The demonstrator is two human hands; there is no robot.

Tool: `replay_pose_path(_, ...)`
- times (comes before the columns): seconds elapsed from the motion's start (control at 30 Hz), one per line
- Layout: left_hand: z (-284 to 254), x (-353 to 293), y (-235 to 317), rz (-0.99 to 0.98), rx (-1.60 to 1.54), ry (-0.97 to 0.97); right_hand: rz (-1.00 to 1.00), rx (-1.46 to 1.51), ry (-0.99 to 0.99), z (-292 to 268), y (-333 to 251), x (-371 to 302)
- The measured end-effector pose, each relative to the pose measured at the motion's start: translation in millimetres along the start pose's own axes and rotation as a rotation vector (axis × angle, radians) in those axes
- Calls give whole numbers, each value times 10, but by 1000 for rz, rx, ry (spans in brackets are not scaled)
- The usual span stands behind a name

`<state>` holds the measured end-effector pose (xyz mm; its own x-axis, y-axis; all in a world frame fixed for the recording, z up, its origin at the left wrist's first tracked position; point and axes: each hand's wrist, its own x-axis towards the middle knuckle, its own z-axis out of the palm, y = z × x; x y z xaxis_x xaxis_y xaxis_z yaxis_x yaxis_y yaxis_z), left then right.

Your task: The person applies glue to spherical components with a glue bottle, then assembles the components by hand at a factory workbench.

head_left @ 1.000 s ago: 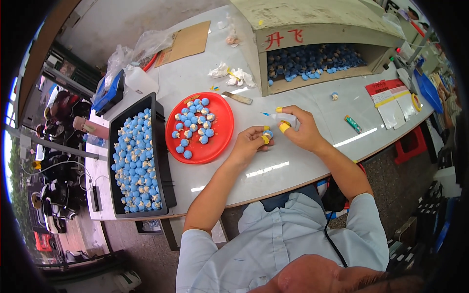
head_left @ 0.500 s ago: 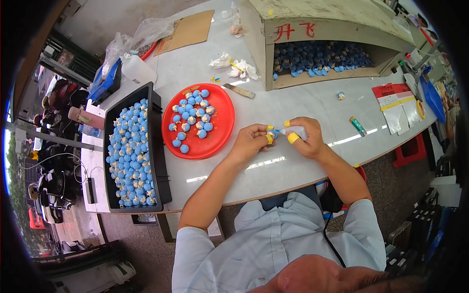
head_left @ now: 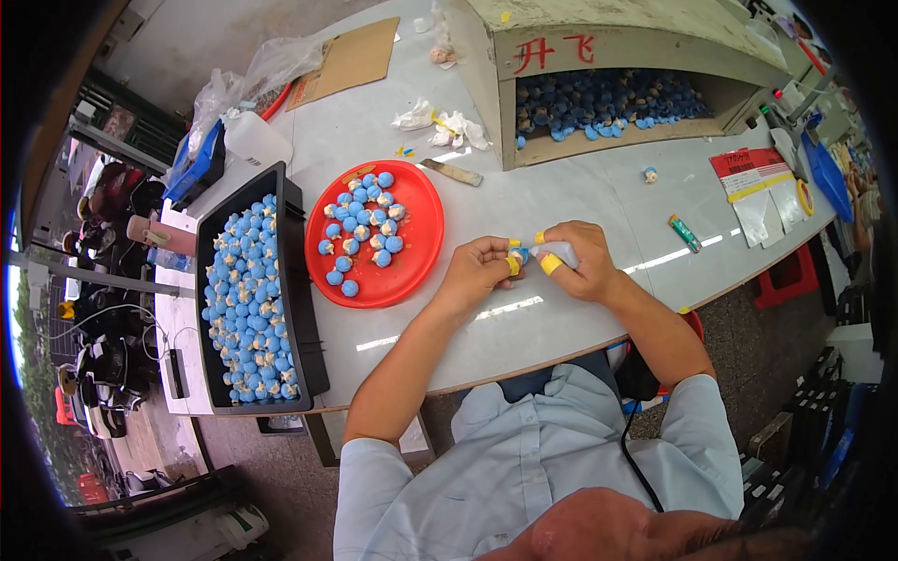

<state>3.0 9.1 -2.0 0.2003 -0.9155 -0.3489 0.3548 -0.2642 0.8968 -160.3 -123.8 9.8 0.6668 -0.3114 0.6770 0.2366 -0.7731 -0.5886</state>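
Tabletop spreads before us, bearing on our left a black tray heaped with blue balls and, beside it, a red plate. Our right hand grasps a pale squeeze bottle, its narrow end pointed at our left hand, which pinches a partly hidden small blue piece at its fingertips; whether bottle and piece touch, we cannot tell
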Motion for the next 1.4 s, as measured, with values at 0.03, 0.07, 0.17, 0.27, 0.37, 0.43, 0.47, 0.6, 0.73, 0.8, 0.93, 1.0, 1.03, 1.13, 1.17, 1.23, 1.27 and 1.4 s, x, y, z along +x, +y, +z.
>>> replay_pose_path(0.03, -2, 2, 1, 0, -2, 0, -9, -7, -1, -7, -1, 0)
replay_pose_path(0.07, 4, -2, 11, -1, 0, -1, -7, -7, 1, -14, -15, 10)
replay_pose_path(0.17, 18, -11, 37, -3, -38, 31, -35, -44, -11, -21, -48, 31)
replay_pose_path(0.27, 3, 2, 27, -13, -52, 27, -55, -81, -20, -20, -45, 19)
replay_pose_path(0.37, 12, 0, 31, -9, -53, 42, -67, -93, -21, -25, -59, 27)
replay_pose_path(0.43, 17, -2, 33, -4, -68, 57, -95, -93, -4, -16, -52, 24)
replay_pose_path(0.47, 18, -4, 36, -6, -66, 54, -92, -95, -1, -15, -48, 25)
replay_pose_path(0.6, 27, -11, 40, -8, -69, 65, -129, -105, -3, -13, -42, 12)
replay_pose_path(0.73, 27, -11, 51, -2, -72, 70, -152, -103, 21, 1, -34, 3)
replay_pose_path(0.8, 30, -17, 55, -1, -76, 75, -159, -102, 26, 9, -31, 6)
replay_pose_path(0.93, 32, -21, 55, 2, -104, 85, -174, -122, 2, -3, -53, 19)
replay_pose_path(1.0, 32, -22, 52, 6, -104, 89, -182, -119, 9, 5, -63, 19)
replay_pose_path(1.03, 33, -22, 52, 11, -105, 93, -191, -117, 14, 8, -67, 18)
replay_pose_path(1.13, 21, -12, 35, 12, -107, 94, -187, -104, 24, 15, -63, 5)
replay_pose_path(1.17, 24, -12, 39, 11, -107, 95, -187, -103, 24, 16, -55, 3)
replay_pose_path(1.23, 36, -14, 49, 5, -87, 81, -194, -109, 42, 15, -37, 0)
replay_pose_path(1.27, 37, -12, 45, 5, -87, 81, -193, -109, 43, 14, -42, 6)
replay_pose_path(1.4, 39, -19, 37, -2, -87, 77, -186, -111, 28, 19, -51, 14)
